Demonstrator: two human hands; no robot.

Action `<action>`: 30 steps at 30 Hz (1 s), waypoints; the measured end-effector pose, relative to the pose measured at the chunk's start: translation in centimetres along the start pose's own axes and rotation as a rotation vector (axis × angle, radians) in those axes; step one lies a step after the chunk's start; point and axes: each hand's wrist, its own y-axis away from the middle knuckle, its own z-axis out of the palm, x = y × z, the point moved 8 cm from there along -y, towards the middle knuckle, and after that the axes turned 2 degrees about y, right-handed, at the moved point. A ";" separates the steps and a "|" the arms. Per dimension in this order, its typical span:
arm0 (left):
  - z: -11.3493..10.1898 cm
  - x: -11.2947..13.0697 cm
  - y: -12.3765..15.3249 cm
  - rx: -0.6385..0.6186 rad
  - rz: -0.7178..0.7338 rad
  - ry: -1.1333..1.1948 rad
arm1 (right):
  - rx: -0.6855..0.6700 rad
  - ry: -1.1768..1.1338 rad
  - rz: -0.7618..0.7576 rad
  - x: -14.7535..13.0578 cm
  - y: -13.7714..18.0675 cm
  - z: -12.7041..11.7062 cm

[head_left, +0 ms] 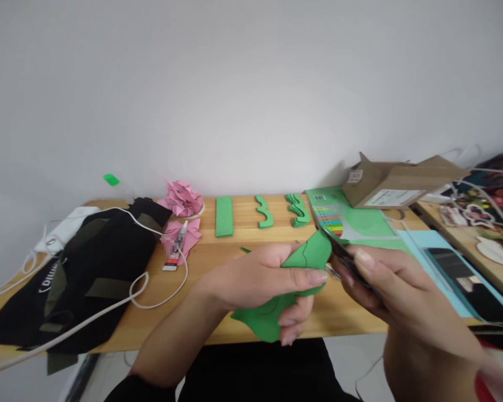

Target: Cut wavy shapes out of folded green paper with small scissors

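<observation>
My left hand [255,279] pinches a sheet of green paper [268,324] between thumb and fingers, above the front of the table. A thin drawn line runs across the upper part of the sheet. Dark scissors [349,261] are in my right hand [396,285], their blades at the paper's upper right edge. My fingers hide most of the handles. Behind my hands lie a green rectangular strip [224,216], a small wavy green cut-out [265,212] and a pile of similar wavy green cut-outs [297,211].
To the left are a pink paper flower [182,198], a glue tube [176,245] on pink paper, a black bag [84,273] and a white cable [79,328]. A cardboard box [402,181] and a dark phone [465,279] are on the right. A wall rises behind.
</observation>
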 end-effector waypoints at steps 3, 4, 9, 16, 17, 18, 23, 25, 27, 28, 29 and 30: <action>0.4 -0.1 0.2 -0.022 -0.017 -0.015 | 0.005 0.014 -0.027 -0.4 0.3 0.1; 0.5 -0.2 0.2 -0.026 -0.024 -0.020 | 0.003 0.018 -0.033 -0.6 0.3 0.2; 0.8 0.0 0.5 -0.020 -0.022 -0.032 | -0.019 0.022 -0.028 -0.7 0.6 0.3; 0.9 0.1 0.9 -0.012 -0.052 -0.037 | -0.025 0.009 0.002 -0.3 1.0 0.2; 0.8 0.0 0.9 -0.012 -0.054 -0.030 | -0.034 0.004 0.008 -0.2 0.9 0.3; 0.7 -0.1 0.9 -0.011 -0.060 -0.024 | -0.044 0.001 0.014 -0.1 0.8 0.3; -0.8 -1.2 0.2 0.006 -0.089 0.010 | -0.019 0.010 0.064 1.2 -0.1 0.0; -1.6 -1.5 -0.2 0.020 -0.072 0.049 | -0.012 0.013 0.092 2.1 -0.4 -0.3; -2.3 -1.9 -0.6 0.026 -0.060 0.079 | -0.020 0.002 0.126 3.2 -0.7 -0.4; -2.7 -2.1 -0.7 0.028 -0.060 0.088 | -0.019 -0.010 0.144 3.8 -0.8 -0.5; -3.1 -2.3 -0.9 0.034 -0.066 0.093 | -0.017 -0.022 0.166 4.4 -1.0 -0.7; -3.5 -2.6 -1.0 0.044 -0.077 0.098 | -0.014 -0.035 0.189 4.9 -1.1 -0.8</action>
